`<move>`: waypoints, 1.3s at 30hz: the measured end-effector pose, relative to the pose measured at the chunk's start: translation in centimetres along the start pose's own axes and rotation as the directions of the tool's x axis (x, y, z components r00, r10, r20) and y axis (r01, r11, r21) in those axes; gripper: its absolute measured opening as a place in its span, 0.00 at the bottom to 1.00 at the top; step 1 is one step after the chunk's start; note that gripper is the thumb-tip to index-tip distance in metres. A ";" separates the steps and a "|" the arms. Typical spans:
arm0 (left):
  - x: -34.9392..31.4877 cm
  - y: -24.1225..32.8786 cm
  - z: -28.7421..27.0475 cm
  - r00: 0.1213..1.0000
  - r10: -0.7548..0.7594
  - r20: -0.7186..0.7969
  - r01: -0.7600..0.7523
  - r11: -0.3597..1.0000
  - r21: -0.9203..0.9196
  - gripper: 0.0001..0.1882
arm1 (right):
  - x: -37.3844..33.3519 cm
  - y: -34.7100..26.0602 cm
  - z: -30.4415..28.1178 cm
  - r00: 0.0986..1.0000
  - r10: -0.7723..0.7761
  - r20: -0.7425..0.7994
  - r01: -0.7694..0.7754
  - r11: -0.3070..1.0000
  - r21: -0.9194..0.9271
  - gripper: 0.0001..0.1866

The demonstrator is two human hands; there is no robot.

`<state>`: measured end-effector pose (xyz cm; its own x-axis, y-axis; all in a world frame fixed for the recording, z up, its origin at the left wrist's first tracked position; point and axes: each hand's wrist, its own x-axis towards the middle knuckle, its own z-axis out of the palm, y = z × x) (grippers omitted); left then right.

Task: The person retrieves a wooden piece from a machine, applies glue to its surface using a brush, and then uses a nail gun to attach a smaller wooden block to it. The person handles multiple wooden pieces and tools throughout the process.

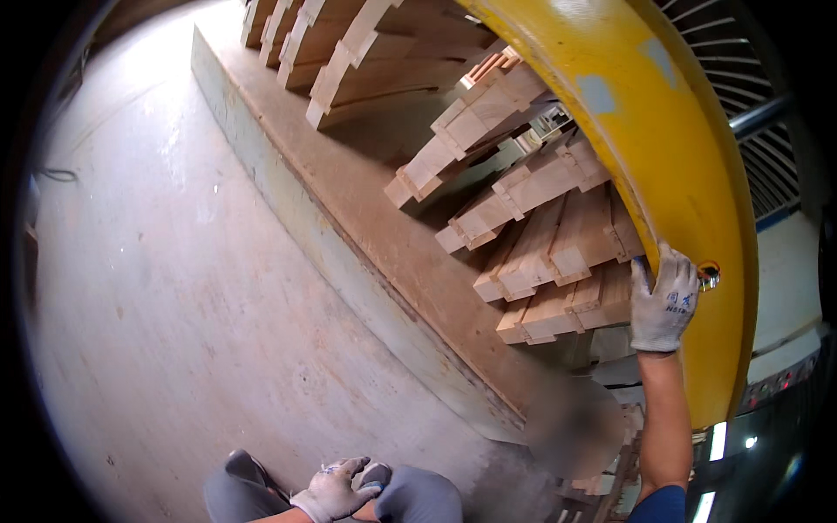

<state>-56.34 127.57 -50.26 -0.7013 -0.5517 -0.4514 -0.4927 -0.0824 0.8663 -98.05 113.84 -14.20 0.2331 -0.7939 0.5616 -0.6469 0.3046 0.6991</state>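
My right hand (664, 301), in a grey-white work glove, reaches up and grips the inner edge of a large curved yellow metal guard (663, 139), just beside a small shiny metal fitting (709, 277). Behind the guard lie stacked wooden pieces (558, 253) with notched, stepped ends pointing toward me. My left hand (336, 490), also gloved, rests low at the frame's bottom with its fingers spread on my grey-trousered knee (418, 497), holding nothing.
A long dusty platform with a pale green edge (349, 261) carries more notched wooden pieces (349, 52) at the back. A worn concrete floor (174, 305) spreads to the left. Machine housing with small lights (776, 383) and a wire grille (750, 52) are at the right.
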 end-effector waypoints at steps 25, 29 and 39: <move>7.1 -5.1 2.8 0.943 0.068 0.325 -0.180 0.927 0.330 0.41 | -3.6 2.3 2.0 0.981 0.193 -0.031 -0.195 0.974 -0.113 0.15; 9.4 -6.2 2.8 0.946 0.038 0.322 -0.163 0.915 0.370 0.42 | -3.3 1.8 1.3 0.973 0.206 -0.100 -0.219 0.967 -0.131 0.07; 12.3 -7.1 2.7 0.946 -0.044 0.321 -0.090 0.916 0.390 0.43 | -3.9 1.3 2.2 0.953 0.243 -0.184 -0.265 0.958 -0.109 0.06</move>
<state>-62.89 123.57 -62.54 -0.8074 -0.2518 -0.5336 -0.5893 0.2984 0.7508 -101.40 116.23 -16.44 0.1986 -0.5856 0.7859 -0.6025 0.5595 0.5692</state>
